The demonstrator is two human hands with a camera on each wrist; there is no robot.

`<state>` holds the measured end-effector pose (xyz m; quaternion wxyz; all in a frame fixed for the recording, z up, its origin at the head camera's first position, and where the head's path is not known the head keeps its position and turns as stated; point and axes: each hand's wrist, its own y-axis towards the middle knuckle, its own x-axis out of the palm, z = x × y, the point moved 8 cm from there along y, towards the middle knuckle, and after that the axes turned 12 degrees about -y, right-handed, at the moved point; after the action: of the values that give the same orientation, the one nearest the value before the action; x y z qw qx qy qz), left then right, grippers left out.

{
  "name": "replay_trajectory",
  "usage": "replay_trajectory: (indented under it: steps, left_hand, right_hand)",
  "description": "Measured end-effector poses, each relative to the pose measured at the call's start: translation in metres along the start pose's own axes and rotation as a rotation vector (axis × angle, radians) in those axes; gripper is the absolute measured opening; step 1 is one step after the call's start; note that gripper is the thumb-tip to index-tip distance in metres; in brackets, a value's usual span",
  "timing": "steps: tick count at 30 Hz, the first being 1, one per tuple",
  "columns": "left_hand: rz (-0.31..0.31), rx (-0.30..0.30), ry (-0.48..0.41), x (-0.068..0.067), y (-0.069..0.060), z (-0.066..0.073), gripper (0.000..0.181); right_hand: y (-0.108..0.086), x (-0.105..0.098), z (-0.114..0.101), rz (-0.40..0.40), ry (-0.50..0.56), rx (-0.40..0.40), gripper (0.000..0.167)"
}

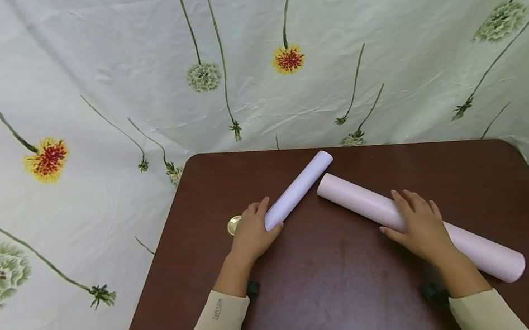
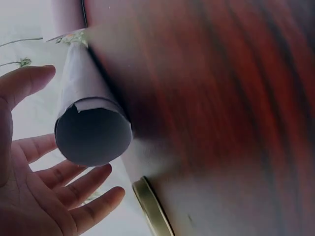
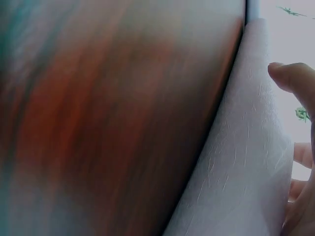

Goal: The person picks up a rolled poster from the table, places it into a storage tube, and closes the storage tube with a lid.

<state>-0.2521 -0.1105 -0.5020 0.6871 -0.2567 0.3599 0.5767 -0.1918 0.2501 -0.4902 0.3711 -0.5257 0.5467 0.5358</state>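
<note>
1. Glossy reddish-brown bench (image 1: 343, 289), pale floral cloth (image 1: 147, 52) behind.
2. Left grip (image 1: 252, 231): fingers apart about a slim lavender-white paper roll (image 1: 300, 188), bench's eleven o'clock; contact unclear.
3. Right grip (image 1: 423, 228): fingers spread over a thick pink textured roll (image 1: 487, 251), three o'clock.

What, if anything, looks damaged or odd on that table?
The thinner roll: seen from the left wrist, its near rim has a jagged edge, perhaps torn or unevenly cut. I see nothing spilled.
</note>
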Motion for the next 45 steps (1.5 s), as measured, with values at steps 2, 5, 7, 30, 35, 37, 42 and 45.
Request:
replay_trajectory:
  steps: [2,5,7,30,35,37,42,45]
  left_hand:
    - [-0.007,-0.009,0.010,0.002,0.001,0.000,0.076]
    - [-0.017,-0.014,0.008,0.004,0.003,0.001,0.075]
    - [-0.021,-0.014,0.008,0.005,0.004,0.002,0.073]
    - [-0.058,-0.040,0.049,0.018,0.012,0.001,0.075]
    - [-0.073,-0.061,0.067,0.021,0.011,0.002,0.077]
    - [-0.070,-0.067,0.072,0.020,0.012,0.002,0.077]
    - [-0.073,-0.069,0.085,0.020,0.013,0.005,0.076]
    - [-0.073,-0.072,0.073,0.020,0.014,0.005,0.076]
  right_hand:
    - [0.003,0.001,-0.003,0.002,0.004,-0.005,0.092]
    - [0.008,0.001,-0.009,0.000,0.008,-0.008,0.093]
    - [0.013,0.001,-0.014,-0.008,0.013,-0.011,0.093]
    - [0.035,0.022,-0.014,-0.099,-0.025,0.084,0.080]
    - [0.036,0.026,-0.014,-0.135,-0.060,0.091,0.085]
    - [0.038,0.027,-0.014,-0.152,-0.071,0.092,0.086]
    - [0.041,0.029,-0.010,-0.171,-0.093,0.093,0.083]
    - [0.042,0.026,-0.010,-0.178,-0.096,0.088,0.080]
